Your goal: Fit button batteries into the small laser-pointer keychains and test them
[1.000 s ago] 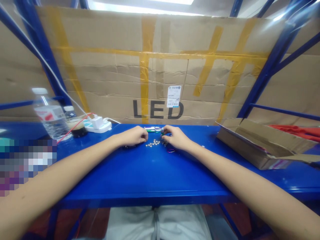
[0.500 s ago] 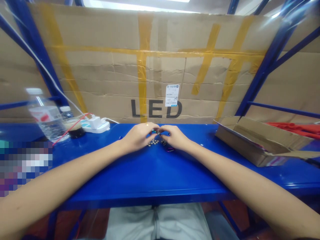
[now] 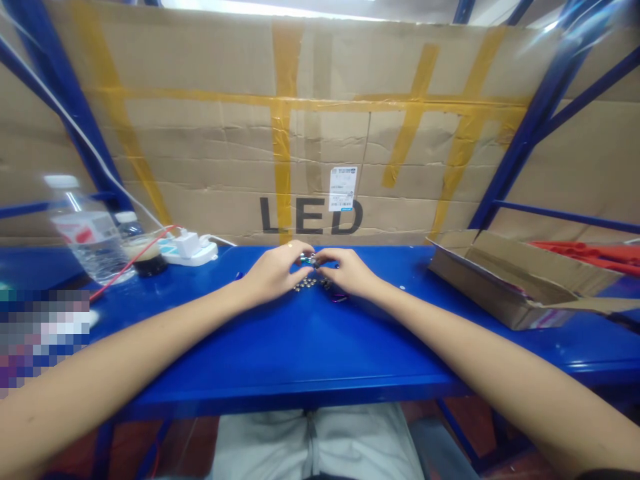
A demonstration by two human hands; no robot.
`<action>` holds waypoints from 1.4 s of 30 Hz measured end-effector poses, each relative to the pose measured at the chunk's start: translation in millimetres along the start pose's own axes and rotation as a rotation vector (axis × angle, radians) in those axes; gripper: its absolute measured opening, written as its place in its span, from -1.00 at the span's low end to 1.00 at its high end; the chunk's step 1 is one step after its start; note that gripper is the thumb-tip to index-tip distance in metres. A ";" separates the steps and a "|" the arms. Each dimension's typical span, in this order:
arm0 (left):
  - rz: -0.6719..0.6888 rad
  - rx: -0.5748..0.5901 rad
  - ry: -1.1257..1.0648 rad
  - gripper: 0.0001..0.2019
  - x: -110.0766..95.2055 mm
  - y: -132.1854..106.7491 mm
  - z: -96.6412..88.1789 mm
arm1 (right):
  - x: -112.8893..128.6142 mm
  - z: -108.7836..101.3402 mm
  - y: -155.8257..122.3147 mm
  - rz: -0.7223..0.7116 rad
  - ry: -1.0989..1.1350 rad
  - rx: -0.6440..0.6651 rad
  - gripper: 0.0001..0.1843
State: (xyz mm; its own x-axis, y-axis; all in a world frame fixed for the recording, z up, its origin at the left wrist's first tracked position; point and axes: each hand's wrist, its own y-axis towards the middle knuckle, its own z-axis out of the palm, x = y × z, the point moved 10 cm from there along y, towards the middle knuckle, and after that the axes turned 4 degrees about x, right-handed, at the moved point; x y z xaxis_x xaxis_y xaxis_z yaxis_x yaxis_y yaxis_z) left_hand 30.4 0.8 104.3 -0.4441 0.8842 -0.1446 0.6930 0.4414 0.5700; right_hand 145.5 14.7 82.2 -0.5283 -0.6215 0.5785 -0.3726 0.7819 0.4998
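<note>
My left hand (image 3: 276, 272) and my right hand (image 3: 346, 272) meet at the middle of the blue table (image 3: 300, 347), fingertips pinched together on a small item (image 3: 310, 261) too small to name. Below the fingers lies a cluster of several small silver round pieces (image 3: 306, 285). A small purple part (image 3: 338, 298) lies under my right hand. Both forearms stretch across the table.
A clear water bottle (image 3: 83, 230), a dark-filled bottle (image 3: 139, 248) and a white power strip (image 3: 191, 248) with a red cable stand at the left. An open cardboard box (image 3: 515, 283) lies at the right. A taped cardboard wall marked LED (image 3: 310, 215) stands behind.
My left hand moved right and up from the table to meet my right hand, and both now pinch the small item above the silver pieces.
</note>
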 end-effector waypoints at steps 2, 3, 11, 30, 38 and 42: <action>-0.057 0.006 -0.023 -0.73 5.0 0.5 0.4 | -4.0 -2.0 0.9 0.027 0.031 -0.012 -0.77; -0.079 0.012 -0.035 -0.73 7.0 0.9 1.0 | -6.3 -3.7 1.5 0.042 0.047 -0.021 -0.78; -0.231 0.018 -0.286 -0.68 19.0 1.2 9.8 | -10.7 -2.3 2.1 0.178 0.294 0.006 -0.83; -0.394 -0.015 -0.684 -0.75 44.5 -3.1 23.2 | 25.7 -7.1 -3.1 -0.115 -0.353 0.248 -0.76; -0.383 0.035 -0.737 -0.81 42.2 -4.3 30.1 | 25.3 14.5 -9.9 -0.224 -0.495 0.449 -0.81; -0.383 0.070 -0.719 -0.80 43.1 -4.3 32.5 | 21.8 21.0 -9.9 -0.222 -0.500 0.465 -0.80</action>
State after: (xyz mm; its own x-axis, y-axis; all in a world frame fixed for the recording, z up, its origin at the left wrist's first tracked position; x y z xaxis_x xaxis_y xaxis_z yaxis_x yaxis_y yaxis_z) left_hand 26.7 42.0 69.3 -0.2008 0.5419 -0.8161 0.6116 0.7201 0.3277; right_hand 121.7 -5.5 76.3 -0.6470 -0.7588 0.0746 -0.7396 0.6484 0.1804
